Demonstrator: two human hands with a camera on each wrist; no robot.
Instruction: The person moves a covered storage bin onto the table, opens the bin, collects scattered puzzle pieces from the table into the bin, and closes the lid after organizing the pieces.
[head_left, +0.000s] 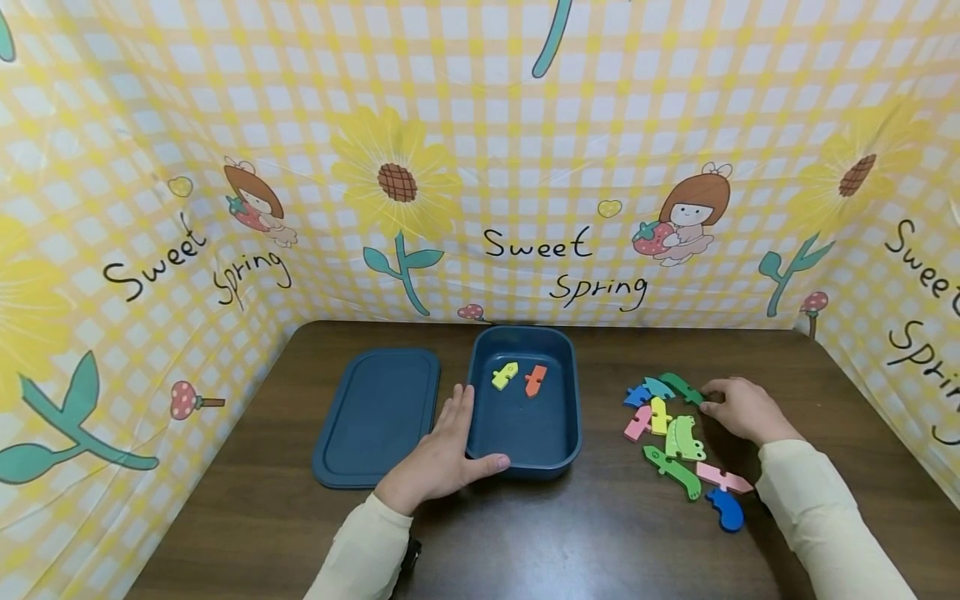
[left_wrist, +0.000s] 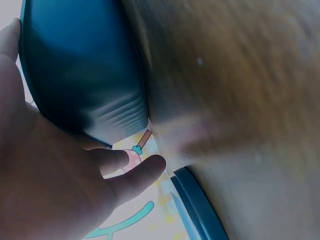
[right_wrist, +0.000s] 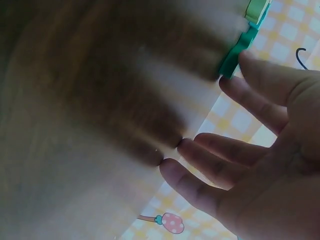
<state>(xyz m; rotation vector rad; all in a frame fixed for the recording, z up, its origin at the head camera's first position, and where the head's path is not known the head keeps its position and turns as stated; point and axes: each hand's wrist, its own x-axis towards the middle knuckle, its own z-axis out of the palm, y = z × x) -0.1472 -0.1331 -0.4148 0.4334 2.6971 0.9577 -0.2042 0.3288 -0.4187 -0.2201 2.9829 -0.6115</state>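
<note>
My left hand (head_left: 442, 458) lies with straight fingers along the left wall of the dark blue box (head_left: 525, 433), its thumb over the front left corner. The left wrist view shows the same hand (left_wrist: 55, 165) against the box's side (left_wrist: 85, 65). Inside the box lie a lime green piece (head_left: 506, 376) and an orange piece (head_left: 536, 381). On the right, my right hand (head_left: 744, 408) pinches the end of a dark green puzzle piece (head_left: 681, 387) between thumb and index finger. Close up, that green piece (right_wrist: 237, 54) meets the thumb tip; the other fingers of the hand (right_wrist: 240, 150) spread apart.
Several loose puzzle pieces are grouped right of the box, among them a green crocodile-like piece (head_left: 672, 472), a light green frog-like one (head_left: 684, 438), a pink one (head_left: 723, 478) and a blue one (head_left: 726, 510). The box's flat lid (head_left: 378, 417) rests on the left.
</note>
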